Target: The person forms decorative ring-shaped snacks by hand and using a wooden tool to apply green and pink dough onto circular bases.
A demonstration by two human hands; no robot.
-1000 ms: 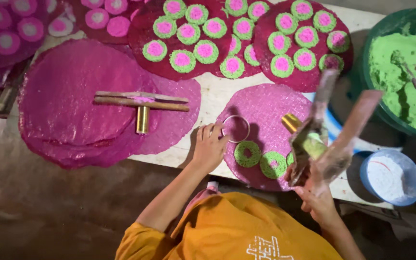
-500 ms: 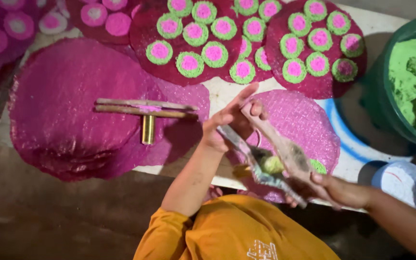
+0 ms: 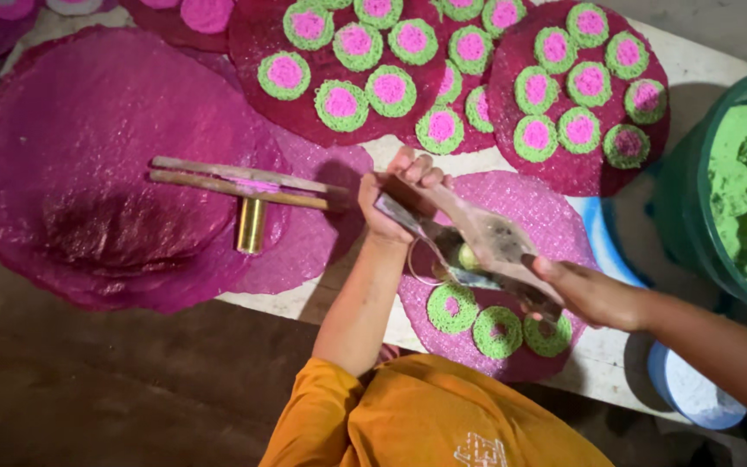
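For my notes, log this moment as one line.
left hand: grips far end of tongs-like press | right hand: grips near end | below: three green-pink rings on magenta mat

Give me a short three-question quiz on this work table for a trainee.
1. How many green rings lie on the pink mat under the hands?
2. True or false: the brass tube lies inside the green bucket.
3. What do the left hand and right hand hold between them? A) a white lid B) a flat scraper C) a wooden stick

Key: 1) three. 2) false, it lies out on the table. 3) B.
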